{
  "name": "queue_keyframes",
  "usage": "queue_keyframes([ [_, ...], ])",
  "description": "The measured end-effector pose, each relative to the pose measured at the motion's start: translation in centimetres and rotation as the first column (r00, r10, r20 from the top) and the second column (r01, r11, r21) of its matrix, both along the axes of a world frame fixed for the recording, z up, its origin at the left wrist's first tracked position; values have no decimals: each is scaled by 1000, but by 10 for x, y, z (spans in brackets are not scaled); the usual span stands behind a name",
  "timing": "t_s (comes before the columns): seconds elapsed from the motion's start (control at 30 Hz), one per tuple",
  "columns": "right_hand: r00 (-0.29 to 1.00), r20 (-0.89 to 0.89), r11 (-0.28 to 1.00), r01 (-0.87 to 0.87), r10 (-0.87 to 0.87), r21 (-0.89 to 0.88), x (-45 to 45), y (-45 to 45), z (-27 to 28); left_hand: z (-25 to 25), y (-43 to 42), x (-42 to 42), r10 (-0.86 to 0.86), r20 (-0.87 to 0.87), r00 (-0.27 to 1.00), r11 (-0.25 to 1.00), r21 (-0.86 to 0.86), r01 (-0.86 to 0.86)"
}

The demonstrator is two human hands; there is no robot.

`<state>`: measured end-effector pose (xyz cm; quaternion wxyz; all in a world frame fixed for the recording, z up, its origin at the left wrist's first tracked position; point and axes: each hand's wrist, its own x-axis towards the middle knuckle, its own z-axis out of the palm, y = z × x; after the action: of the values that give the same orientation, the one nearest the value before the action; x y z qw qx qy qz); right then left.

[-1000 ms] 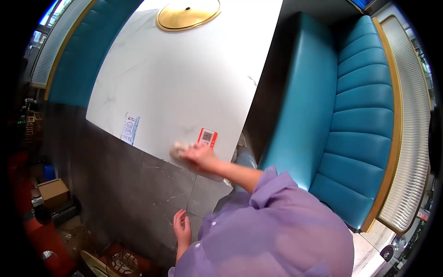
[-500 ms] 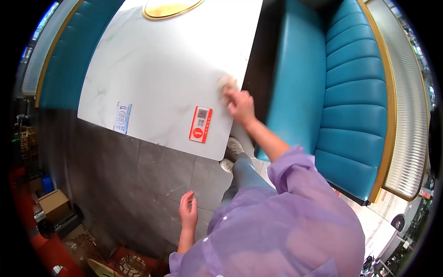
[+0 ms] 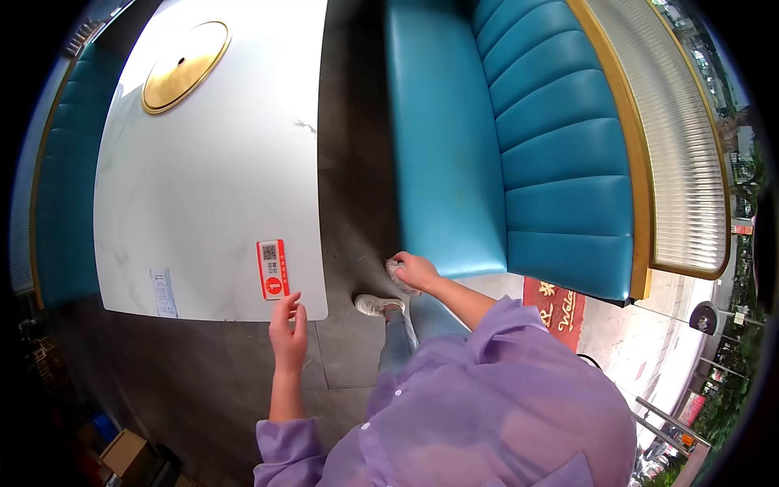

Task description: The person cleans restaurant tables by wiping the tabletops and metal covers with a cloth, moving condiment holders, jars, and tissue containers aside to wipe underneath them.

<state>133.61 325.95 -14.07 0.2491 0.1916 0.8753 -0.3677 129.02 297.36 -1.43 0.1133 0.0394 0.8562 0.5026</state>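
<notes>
My right hand (image 3: pixel 414 272) is closed on a crumpled whitish cloth (image 3: pixel 398 274), off the table and near the front end of the teal bench seat (image 3: pixel 450 187). My left hand (image 3: pixel 288 333) has its fingers apart and holds nothing; it is at the front edge of the white marbled table (image 3: pixel 211 187), just below a red and white card with a QR code (image 3: pixel 273 269). A pale blue printed packet (image 3: pixel 163 293) lies near the table's front left corner. Toward the far end is a round gold plate (image 3: pixel 187 67).
Another teal seat (image 3: pixel 69 178) runs along the table's left side. The right bench has a padded back with a gold-framed ribbed panel (image 3: pixel 686 138). A red welcome mat (image 3: pixel 556 308) and a cardboard box (image 3: pixel 126 454) are on the floor.
My right hand has moved with the cloth from the table top to beside the bench. My left hand has risen to the table's front edge. The view has turned to the right.
</notes>
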Motion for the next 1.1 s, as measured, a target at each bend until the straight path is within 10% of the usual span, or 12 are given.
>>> queue_keyframes([
  [0.17, 951, 34, 916, 306, -308, -260, -1, 80, -45, -15, 35, 16, -36, 50, 998, 998, -53, 39],
  [0.33, 868, 485, 836, 340, -103, -431, -21, 115, -2, -11, 89, 13, -46, 97, 994, 997, -54, 52],
  [0.43, 878, 449, 785, 394, -167, -479, -21, 139, -22, -13, 126, -15, -119, 137, 983, 993, 3, 120],
  [0.7, 773, 111, 735, 630, -625, -249, -105, 255, -35, -16, 205, -210, -275, -78, 958, 956, -129, 264],
  [0.87, 642, -158, 657, 693, -750, -298, -243, 356, -34, -47, 256, -350, -243, -275, 930, 784, -620, 21],
  [1.1, 429, -459, 544, 826, -778, -150, -468, 503, -136, -63, 264, -395, -344, -78, 936, 585, -797, 149],
])
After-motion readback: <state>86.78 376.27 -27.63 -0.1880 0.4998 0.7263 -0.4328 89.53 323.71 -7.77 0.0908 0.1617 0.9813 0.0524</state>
